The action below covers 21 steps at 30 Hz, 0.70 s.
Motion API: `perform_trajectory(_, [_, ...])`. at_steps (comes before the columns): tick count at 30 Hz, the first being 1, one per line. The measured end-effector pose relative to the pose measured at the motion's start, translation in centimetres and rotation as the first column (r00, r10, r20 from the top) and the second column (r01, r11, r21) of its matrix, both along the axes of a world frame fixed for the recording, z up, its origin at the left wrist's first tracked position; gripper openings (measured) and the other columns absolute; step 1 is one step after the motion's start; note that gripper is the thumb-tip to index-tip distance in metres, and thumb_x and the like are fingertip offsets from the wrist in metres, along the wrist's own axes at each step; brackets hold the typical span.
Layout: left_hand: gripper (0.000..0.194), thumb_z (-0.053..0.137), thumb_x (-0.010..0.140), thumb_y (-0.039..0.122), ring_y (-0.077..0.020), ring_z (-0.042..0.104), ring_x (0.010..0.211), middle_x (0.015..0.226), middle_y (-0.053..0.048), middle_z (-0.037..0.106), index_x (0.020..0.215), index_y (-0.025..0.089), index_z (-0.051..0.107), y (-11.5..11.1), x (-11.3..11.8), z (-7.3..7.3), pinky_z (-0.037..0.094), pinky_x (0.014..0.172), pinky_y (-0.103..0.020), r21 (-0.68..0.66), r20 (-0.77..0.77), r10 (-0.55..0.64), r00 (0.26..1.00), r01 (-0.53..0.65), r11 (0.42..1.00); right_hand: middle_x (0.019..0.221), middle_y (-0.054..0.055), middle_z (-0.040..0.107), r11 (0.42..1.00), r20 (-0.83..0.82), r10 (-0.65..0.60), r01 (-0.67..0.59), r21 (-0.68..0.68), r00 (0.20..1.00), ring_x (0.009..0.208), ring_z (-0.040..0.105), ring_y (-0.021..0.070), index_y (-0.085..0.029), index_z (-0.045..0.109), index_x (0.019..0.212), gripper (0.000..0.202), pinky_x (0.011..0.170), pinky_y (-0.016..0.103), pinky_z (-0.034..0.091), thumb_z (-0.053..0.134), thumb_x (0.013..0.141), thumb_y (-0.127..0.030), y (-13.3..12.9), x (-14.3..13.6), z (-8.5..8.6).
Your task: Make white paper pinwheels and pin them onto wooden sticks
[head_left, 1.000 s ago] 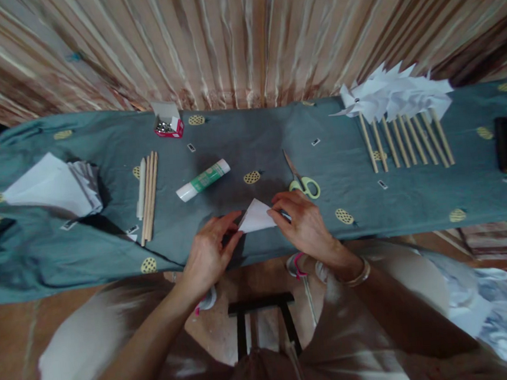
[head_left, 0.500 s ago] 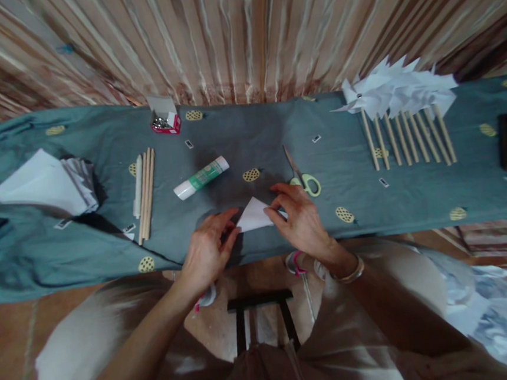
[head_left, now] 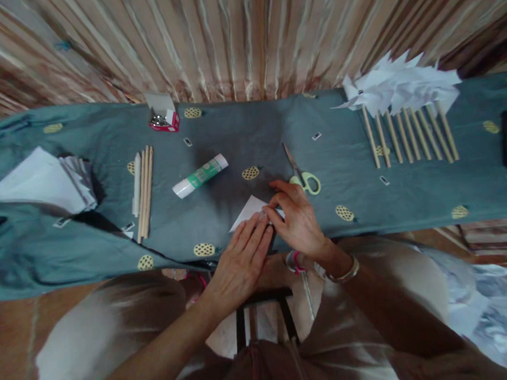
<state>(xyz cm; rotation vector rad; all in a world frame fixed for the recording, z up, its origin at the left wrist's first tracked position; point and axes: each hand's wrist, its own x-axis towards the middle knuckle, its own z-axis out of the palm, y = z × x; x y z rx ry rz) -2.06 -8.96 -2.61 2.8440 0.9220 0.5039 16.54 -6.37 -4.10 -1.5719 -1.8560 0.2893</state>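
White folded paper (head_left: 246,211) lay on the green cloth (head_left: 248,131), near the edge closest to the person, partly under both hands. Twelve o'clock was straight ahead of that paper. The left hand (head_left: 241,262), between six and seven o'clock, lay flat with its fingers straight and side by side on top of the paper, gripping nothing. The right hand (head_left: 299,221), between three and four o'clock, had its thumb and fingers curled in, with tips at the paper; I could not tell if they pinched it. Scissors (head_left: 310,183) with light green handles sat at two o'clock, just beside the right hand. A glue stick (head_left: 200,176) lay at ten. Thin sticks (head_left: 146,190) were farther off, between nine and ten. A little red and white box (head_left: 170,125) stood open near eleven. Far away at two were white paper pinwheels (head_left: 404,91).
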Motion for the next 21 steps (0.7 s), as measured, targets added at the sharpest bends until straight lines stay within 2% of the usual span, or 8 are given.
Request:
perform_trajectory(5, [0.056,0.054,0.095,0.024,-0.0357,0.035,0.146,0.149,-0.023,0.049,0.143,0.000,0.040,-0.86,-0.04,-0.99,0.037,0.117,-0.050,-0.006,-0.072,-0.008,0.997,0.007,1.000,0.117,0.012,0.067,1.000,0.002,-0.006,0.006,0.018,1.000,0.114,0.058,0.0274,-0.021,0.060,0.078,0.014,0.102,0.045,0.048,0.060,0.091,-0.022,0.09,-0.09,-0.15])
perform_trajectory(13, [0.061,0.057,0.094,0.024,-0.0358,0.027,0.149,0.152,-0.024,0.044,0.145,-0.001,0.037,-0.70,-0.16,-1.08,0.035,0.118,-0.051,-0.040,-0.080,-0.012,0.997,0.009,0.999,0.118,0.012,0.067,0.999,0.023,-0.007,0.007,0.039,1.000,0.114,0.058,0.0271,-0.021,0.059,0.078,0.013,0.102,0.045,0.048,0.061,0.091,-0.022,0.16,-0.02,-0.29])
perform_trajectory(21, [0.059,0.055,0.094,0.024,-0.0346,0.018,0.152,0.153,-0.025,0.042,0.145,-0.001,0.037,-0.71,-0.14,-1.28,0.035,0.119,-0.052,-0.042,-0.069,-0.019,0.997,0.016,0.999,0.120,0.011,0.066,1.000,0.024,-0.016,0.016,0.004,1.000,0.116,0.057,0.0271,-0.022,0.059,0.079,0.014,0.103,0.046,0.048,0.058,0.093,-0.023,0.14,-0.12,-0.30])
